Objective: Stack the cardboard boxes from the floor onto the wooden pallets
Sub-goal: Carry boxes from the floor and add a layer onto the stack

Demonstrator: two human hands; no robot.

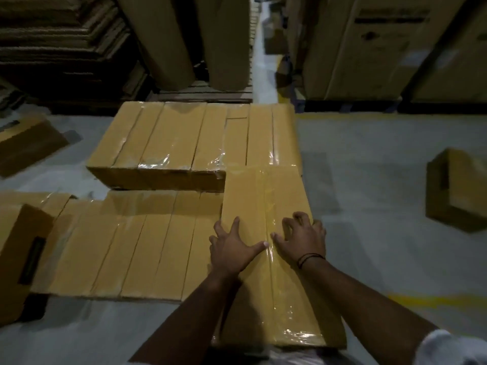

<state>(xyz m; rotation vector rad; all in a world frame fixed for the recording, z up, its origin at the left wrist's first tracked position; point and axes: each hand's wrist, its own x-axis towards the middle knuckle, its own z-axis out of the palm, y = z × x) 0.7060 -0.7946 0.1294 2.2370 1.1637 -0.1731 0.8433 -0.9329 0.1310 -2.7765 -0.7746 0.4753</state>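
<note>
A long plastic-wrapped cardboard box lies lengthwise in front of me, on top of the stacked boxes. My left hand lies spread on its top near the left edge, fingers straight. My right hand presses on the top near the right edge, its fingers bent with the tips on the wrap. A lower layer of wrapped boxes spreads to the left, and a higher row of boxes stands behind it. The pallet under them is hidden.
A loose cardboard box lies on the grey floor at right. Another carton leans at the near left, one more box at far left. Tall cartons and stacked flat cardboard stand behind. A yellow floor line runs at right.
</note>
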